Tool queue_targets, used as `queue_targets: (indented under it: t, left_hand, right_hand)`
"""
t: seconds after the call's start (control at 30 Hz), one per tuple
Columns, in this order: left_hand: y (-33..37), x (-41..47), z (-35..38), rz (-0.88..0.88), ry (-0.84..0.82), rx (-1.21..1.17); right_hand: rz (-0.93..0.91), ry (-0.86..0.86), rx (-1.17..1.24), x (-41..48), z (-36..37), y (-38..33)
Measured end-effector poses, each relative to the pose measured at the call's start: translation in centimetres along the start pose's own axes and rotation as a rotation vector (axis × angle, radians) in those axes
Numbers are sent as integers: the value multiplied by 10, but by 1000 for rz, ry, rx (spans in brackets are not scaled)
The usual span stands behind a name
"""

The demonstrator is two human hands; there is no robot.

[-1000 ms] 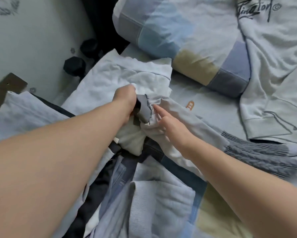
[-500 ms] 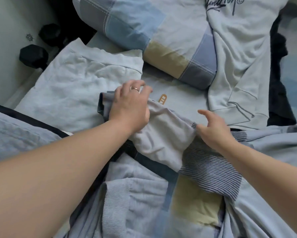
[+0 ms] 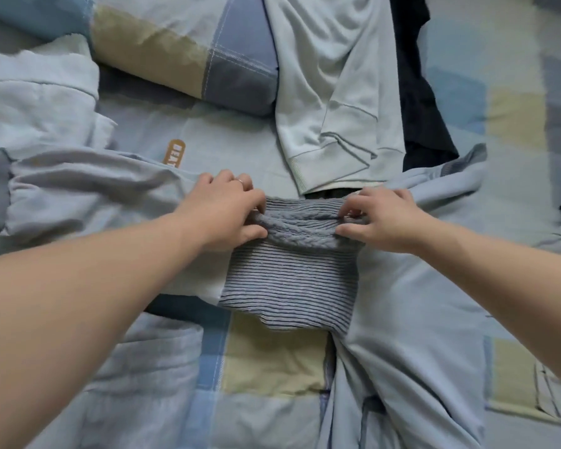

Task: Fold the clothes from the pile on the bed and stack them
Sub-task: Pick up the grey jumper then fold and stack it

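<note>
The grey knit garment [image 3: 288, 283] was laid on the bed [image 3: 272, 361] in the middle of the view, its ribbed part spread flat toward the person and its cable-patterned far edge bunched into a roll. That roll was pinched at both ends. The left hand [image 3: 230, 212] was curled on the left end, thumb on the near side and fingers over the top, and the right hand [image 3: 382, 218] was closed likewise on the right end. Each grip was thus nearly shut, with only knit fabric between thumb and fingertips (a ring could be seen on one left finger). The edge was apparently held at both ends so that the fabric could be drawn taut and level, as a clean fold requires. This was judged a straightening or first-fold step, with most of the task left. A pale grey-blue garment [image 3: 78, 196] was spread just beside the knit on the left, and a pale blue garment [image 3: 418, 319] was lying against its right side. Beyond the hands a light sweatshirt [image 3: 331, 92] was draped partly over the patchwork pillow [image 3: 175, 53], with a dark garment [image 3: 425, 102] beside it. Whether the white cloth [image 3: 36, 92] at the upper left was a folded piece could not be told.
</note>
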State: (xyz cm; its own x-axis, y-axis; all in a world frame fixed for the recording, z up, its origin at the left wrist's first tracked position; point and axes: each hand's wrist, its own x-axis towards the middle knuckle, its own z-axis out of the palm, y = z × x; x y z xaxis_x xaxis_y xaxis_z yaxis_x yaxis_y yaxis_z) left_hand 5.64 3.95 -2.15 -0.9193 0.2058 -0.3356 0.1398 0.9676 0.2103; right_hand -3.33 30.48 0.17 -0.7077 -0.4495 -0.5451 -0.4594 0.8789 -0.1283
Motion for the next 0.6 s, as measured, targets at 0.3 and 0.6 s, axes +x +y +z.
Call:
queue_targets:
  t: [0.3, 0.6]
  left_hand:
    - [45, 15, -1, 109, -48, -85]
    - [40, 28, 3, -245, 396, 16]
  right_hand:
    - [-63, -46, -95, -18, 2, 37]
    - [209, 384, 143, -4, 9, 49]
